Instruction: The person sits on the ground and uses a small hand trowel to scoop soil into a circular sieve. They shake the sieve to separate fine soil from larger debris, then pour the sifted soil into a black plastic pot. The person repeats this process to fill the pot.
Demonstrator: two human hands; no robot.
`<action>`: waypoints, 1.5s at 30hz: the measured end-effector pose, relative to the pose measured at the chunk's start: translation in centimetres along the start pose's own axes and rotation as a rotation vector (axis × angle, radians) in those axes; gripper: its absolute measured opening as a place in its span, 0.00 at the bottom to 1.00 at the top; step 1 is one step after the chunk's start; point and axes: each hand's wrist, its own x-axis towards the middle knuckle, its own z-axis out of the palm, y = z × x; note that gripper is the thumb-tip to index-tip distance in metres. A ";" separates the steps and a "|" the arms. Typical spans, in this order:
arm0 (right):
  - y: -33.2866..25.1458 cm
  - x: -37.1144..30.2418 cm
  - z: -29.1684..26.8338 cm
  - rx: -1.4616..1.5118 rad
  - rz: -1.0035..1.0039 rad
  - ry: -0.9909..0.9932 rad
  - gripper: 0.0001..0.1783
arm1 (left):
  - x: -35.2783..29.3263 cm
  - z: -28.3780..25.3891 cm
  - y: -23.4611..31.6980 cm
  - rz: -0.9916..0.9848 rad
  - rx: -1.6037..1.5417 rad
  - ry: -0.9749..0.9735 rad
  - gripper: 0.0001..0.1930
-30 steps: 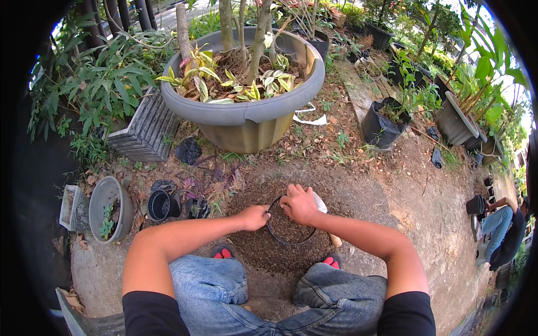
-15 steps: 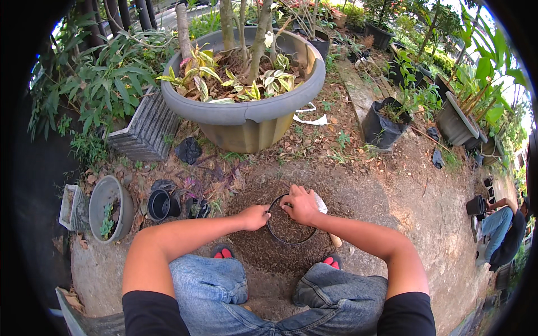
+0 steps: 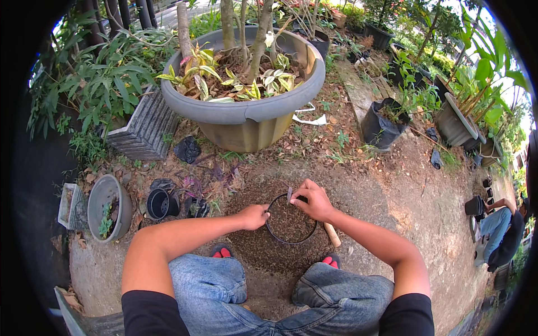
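A round black-rimmed container point(image 3: 291, 242), full of dark brown soil mix point(image 3: 288, 223), stands between my feet; whether it is a pot or a sieve I cannot tell. My left hand point(image 3: 253, 217) grips its left rim between thumb and fingers. Over the far right part of the rim, my right hand point(image 3: 314, 200) pinches a small, flat, grey-brown piece point(image 3: 290, 194), perhaps a dry leaf or chip. Beside the container on the right lies a tan wooden handle point(image 3: 332, 234), its other end hidden under my right hand and wrist.
Loose soil spreads around the container. Ahead stands a large grey planter point(image 3: 241, 120) with trunks and variegated leaves. Left are a small black pot point(image 3: 161, 204) and a grey round pot point(image 3: 124, 218). A black grow bag point(image 3: 381, 131) stands ahead right. Another person point(image 3: 501, 229) sits far right.
My right hand has lifted slightly and shifted right, and the small flat piece now shows in its fingers. The white thing beside that hand is no longer visible. My left hand stays put.
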 end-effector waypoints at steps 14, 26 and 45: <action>8.6 -4.9 -0.9 -0.012 0.538 -0.163 0.27 | 0.6 0.6 -0.5 0.024 0.024 0.029 0.20; 5.6 -7.8 4.0 0.942 0.924 -0.109 0.23 | 0.7 1.1 -0.4 -0.009 -0.152 0.078 0.26; 6.7 -6.1 -0.1 0.957 0.834 0.028 0.19 | 1.0 0.2 2.3 -0.115 -0.532 -0.007 0.30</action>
